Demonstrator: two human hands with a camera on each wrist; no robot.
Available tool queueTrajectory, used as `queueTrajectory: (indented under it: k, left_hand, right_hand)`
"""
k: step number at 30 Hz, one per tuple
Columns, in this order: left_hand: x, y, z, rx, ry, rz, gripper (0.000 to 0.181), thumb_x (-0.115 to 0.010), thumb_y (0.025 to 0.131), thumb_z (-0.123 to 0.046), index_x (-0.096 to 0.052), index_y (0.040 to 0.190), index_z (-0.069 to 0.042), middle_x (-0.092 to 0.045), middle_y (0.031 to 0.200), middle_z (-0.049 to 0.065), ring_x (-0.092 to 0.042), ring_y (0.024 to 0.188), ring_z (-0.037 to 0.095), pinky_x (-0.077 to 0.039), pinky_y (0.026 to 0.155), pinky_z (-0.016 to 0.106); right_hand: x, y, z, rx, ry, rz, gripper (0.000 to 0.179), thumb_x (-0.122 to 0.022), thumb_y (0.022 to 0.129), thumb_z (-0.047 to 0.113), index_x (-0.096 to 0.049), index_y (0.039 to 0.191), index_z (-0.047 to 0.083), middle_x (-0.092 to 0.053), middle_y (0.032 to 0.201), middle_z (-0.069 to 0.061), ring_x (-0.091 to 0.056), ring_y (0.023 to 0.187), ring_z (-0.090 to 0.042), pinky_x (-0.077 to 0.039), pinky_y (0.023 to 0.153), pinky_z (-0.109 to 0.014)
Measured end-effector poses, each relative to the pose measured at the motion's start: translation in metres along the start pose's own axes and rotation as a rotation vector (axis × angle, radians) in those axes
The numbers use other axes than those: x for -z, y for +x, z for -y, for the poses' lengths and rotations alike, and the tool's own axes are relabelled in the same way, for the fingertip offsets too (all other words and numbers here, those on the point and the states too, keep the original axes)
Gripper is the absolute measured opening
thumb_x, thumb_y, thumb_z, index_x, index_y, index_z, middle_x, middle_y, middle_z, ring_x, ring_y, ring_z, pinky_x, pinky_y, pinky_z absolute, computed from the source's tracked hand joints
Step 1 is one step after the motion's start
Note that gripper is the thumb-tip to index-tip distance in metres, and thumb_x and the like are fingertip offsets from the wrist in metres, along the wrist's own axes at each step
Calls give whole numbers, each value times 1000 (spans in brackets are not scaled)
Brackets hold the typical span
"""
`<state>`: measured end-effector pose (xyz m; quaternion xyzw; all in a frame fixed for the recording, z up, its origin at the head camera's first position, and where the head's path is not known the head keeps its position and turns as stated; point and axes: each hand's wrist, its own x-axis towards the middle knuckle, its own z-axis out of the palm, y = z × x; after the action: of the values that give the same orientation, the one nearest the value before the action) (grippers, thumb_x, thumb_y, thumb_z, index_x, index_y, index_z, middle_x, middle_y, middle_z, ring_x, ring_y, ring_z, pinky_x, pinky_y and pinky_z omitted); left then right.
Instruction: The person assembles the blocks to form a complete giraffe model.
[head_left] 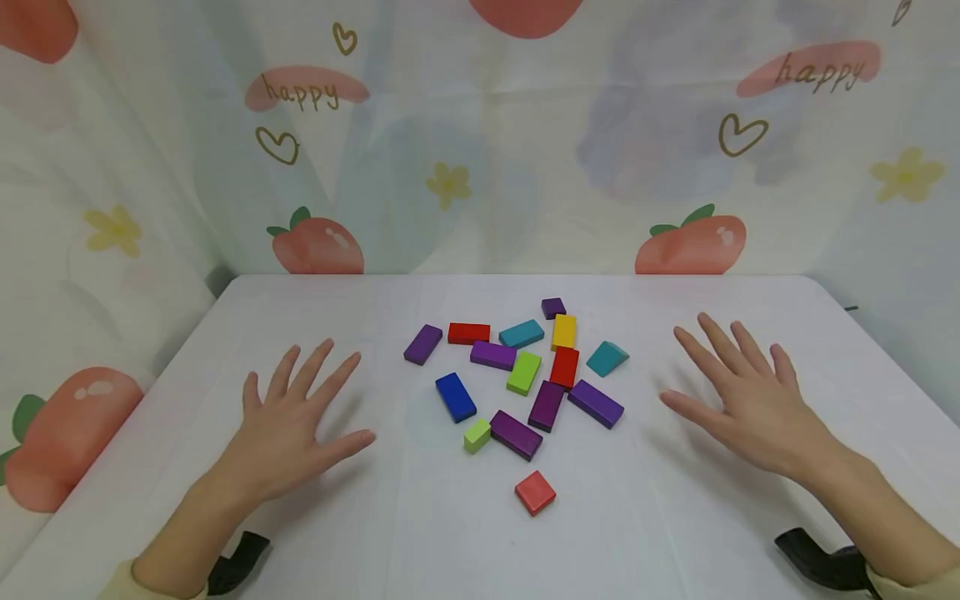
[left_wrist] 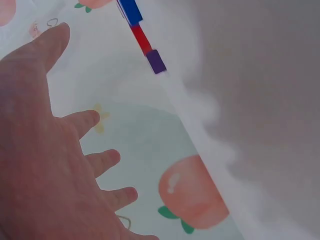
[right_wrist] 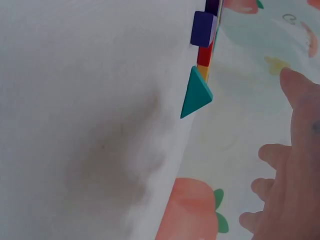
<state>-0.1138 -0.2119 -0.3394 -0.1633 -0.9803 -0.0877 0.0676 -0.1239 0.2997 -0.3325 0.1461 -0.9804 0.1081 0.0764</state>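
Left hand (head_left: 288, 433) flat just above or on the white table (head_left: 675, 517), palm down, fingers spread and straight, holding nothing. Right hand (head_left: 742, 400) likewise, fingers spread and straight, holding nothing. Contact with the table cannot be told. Both hands sit either side of a loose cluster of coloured wooden blocks, well apart from it.

Blocks, near to far: a red square block (head_left: 535, 492) alone at the front. Behind it a small lime cube (head_left: 476, 435) touching a long purple block (head_left: 516, 434). Then a blue rectangle (head_left: 455, 397), an upright-lying dark purple block (head_left: 546, 405), and a purple block (head_left: 596, 403) angled at right. Middle row: lime rectangle (head_left: 523, 372), red rectangle (head_left: 564, 367), teal wedge (head_left: 607, 358) nearest the right hand. Farther: purple bars (head_left: 492, 354) and (head_left: 423, 344), red bar (head_left: 468, 333), teal bar (head_left: 521, 333), yellow block (head_left: 564, 331), small purple cube (head_left: 553, 307) at the back.

All matte, solid colour, lying flat.

Behind the table, a curtain (head_left: 480, 150) printed with peaches.
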Motion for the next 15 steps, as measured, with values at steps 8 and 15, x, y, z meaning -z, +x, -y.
queueTrajectory:
  k: [8,15]
  left_hand:
    - [-8,16,-25,-45,-3,23,92,-60,86,-71,-30,161,-29,-20,166,12,-11,148,48,-6,103,83]
    - [-14,29,-43,-87,-30,40,92,-61,86,-72,-29,161,-31,-21,166,10,-12,148,45,-8,105,81]
  right_hand:
    - [-7,11,23,31,0,0,88,-62,95,55,-22,163,16,-9,166,-20,-1,149,-50,11,110,-72]
    - [-8,22,50,60,27,31,89,-61,93,58,-24,162,16,-9,167,-18,-3,150,-48,9,111,-72]
